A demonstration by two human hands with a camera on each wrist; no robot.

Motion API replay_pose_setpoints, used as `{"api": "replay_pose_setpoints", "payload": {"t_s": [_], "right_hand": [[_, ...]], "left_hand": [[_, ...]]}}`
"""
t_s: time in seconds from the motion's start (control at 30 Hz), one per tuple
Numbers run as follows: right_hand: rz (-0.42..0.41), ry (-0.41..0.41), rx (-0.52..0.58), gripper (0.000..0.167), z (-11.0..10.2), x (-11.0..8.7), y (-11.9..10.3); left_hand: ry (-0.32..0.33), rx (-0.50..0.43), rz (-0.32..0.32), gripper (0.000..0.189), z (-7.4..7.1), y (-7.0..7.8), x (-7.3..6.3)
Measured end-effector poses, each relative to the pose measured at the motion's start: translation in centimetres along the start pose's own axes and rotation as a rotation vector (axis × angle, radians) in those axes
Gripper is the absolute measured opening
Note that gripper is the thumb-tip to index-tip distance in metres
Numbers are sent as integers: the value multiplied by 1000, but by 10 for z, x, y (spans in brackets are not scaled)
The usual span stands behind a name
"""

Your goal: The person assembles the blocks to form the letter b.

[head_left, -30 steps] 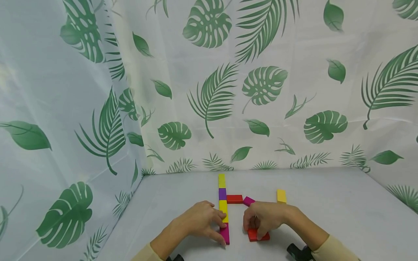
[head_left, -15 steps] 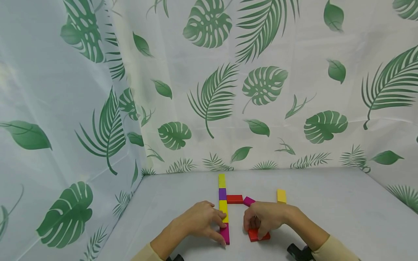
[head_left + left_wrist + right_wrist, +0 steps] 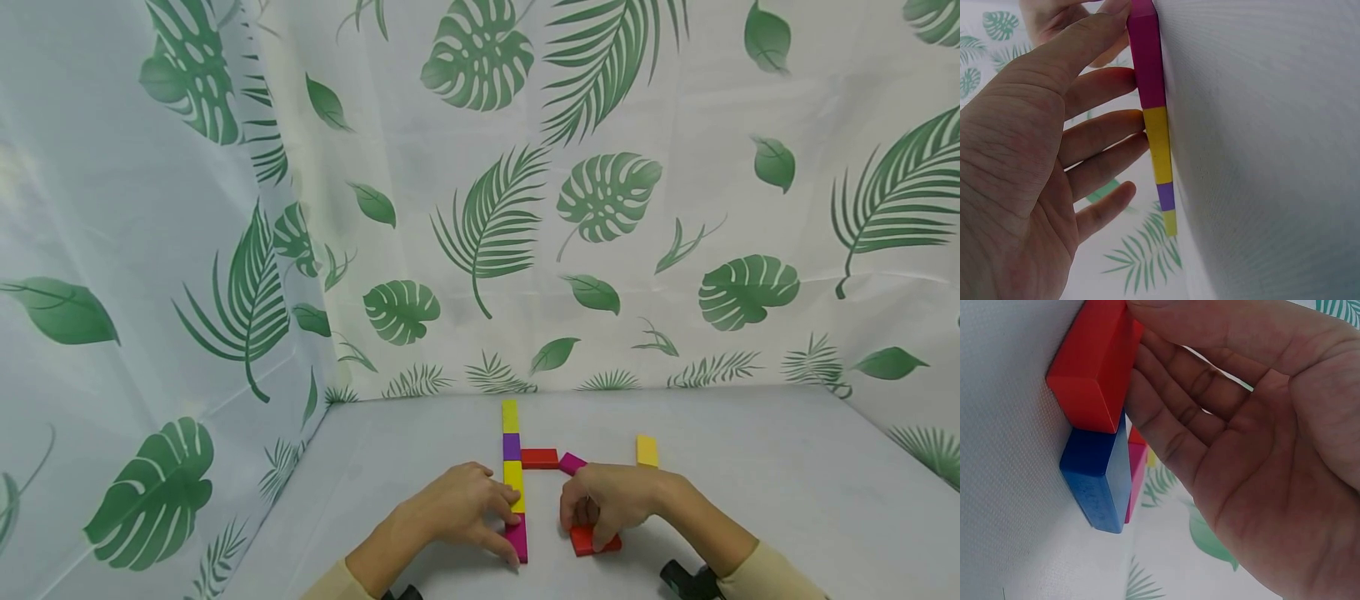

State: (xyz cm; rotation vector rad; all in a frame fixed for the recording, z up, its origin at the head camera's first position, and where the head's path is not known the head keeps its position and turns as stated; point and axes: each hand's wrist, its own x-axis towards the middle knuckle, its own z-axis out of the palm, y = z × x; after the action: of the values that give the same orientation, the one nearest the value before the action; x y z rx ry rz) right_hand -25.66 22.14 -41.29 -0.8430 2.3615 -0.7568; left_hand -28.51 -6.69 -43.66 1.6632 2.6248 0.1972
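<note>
A straight row of blocks runs away from me in the head view: a magenta block (image 3: pixel 517 542) nearest, then a yellow block (image 3: pixel 513 475), a purple block (image 3: pixel 512 447) and another yellow block (image 3: pixel 510 416). My left hand (image 3: pixel 465 507) lies along the row's left side, its extended fingers and thumb touching the magenta and nearer yellow blocks. To the right, my right hand (image 3: pixel 622 496) pinches a red block (image 3: pixel 581 546) between thumb and fingers, low on the table. A blue block (image 3: pixel 1094 481) adjoins that red block in the right wrist view; the hand hides it from the head view.
Another red block (image 3: pixel 539 458) extends rightward from the row, followed by a tilted magenta block (image 3: pixel 572 462) partly behind my right hand. One yellow block (image 3: pixel 647 451) sits apart at the right. A leaf-patterned curtain (image 3: pixel 510 250) stands along the back of the white table (image 3: pixel 750 467).
</note>
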Motion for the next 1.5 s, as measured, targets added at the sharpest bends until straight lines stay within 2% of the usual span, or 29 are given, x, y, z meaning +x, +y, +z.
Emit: {"api": "replay_pose_setpoints", "payload": {"t_s": [0.7,0.97,1.3,1.5], "right_hand": [[12,-2,1,32,0,0,2],[-44,9,-8,28,-2,0,2],[-126,187,-21,29,-11,1,11],[-130,323,-94,35,-16,2,20]], "left_hand": [[7,11,-3,51,-1,2,0],[10,18,6,51,0,1,1],[23,32,23,52,3,-1,0],[29,32,19,53,2,-1,0]]}}
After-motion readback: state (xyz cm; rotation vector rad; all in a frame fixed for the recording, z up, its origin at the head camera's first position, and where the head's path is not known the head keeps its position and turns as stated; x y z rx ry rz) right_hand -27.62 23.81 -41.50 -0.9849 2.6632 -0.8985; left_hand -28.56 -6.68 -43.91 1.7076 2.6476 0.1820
